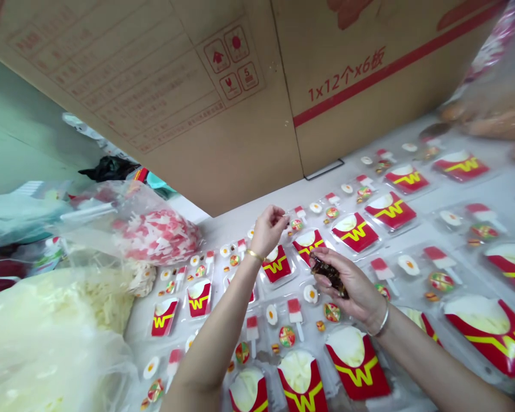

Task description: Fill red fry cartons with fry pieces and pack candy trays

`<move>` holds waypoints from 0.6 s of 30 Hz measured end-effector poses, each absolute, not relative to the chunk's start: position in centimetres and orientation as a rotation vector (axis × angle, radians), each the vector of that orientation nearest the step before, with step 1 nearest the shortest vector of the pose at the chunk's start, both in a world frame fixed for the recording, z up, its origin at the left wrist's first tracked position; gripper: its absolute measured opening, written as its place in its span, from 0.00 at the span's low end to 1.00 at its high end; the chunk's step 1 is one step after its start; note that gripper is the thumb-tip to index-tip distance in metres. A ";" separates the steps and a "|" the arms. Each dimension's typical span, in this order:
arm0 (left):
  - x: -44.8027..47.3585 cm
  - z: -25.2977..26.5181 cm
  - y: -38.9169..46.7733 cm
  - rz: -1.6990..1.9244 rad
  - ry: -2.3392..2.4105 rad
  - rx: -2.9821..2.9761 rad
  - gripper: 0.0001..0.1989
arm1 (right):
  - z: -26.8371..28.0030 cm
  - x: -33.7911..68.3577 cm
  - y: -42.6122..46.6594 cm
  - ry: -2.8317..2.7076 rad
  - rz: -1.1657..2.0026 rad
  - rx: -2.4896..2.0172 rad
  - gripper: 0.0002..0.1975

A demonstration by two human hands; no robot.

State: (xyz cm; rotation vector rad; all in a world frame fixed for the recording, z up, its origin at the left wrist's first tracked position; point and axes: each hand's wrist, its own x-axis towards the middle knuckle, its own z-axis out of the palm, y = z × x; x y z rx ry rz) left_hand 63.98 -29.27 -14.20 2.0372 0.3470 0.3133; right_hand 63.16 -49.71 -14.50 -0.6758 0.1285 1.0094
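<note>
My right hand [354, 286] is cupped around a bunch of small, glossy dark brown pieces [329, 276]; their kind is not clear. My left hand [269, 229] reaches out over the far rows with its fingertips pinched together. Whatever is between them is too small to make out. Beneath both hands lie rows of clear plastic trays. Each tray has a red fries carton with a yellow W [356, 363], a red-and-white toy popsicle [295, 312], a fried-egg piece [272, 315], a round pizza-like piece [287, 336] and a tiny burger [320, 325].
A large cardboard box [240, 143] stands across the back of the table [210, 229]. On the left are a bag of red-and-white popsicle pieces [158, 234] and a bag of pale yellow pieces [68, 320]. Another clear bag with orange-brown pieces [493, 117] sits at the far right.
</note>
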 end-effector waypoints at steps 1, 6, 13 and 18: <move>65.2 -14.8 -28.9 0.313 0.389 2.116 0.09 | -14.6 63.3 -50.0 0.122 0.992 -0.684 0.09; 69.7 -16.2 -28.1 0.137 0.588 2.595 0.11 | -14.9 64.1 -51.0 0.101 0.949 -0.671 0.08; 69.6 -13.6 -30.5 0.160 0.433 2.513 0.17 | -14.6 65.0 -52.0 0.101 0.905 -0.606 0.07; 64.9 -11.4 -35.5 -0.140 0.006 2.062 0.15 | -14.8 65.8 -52.4 0.142 0.875 -0.582 0.08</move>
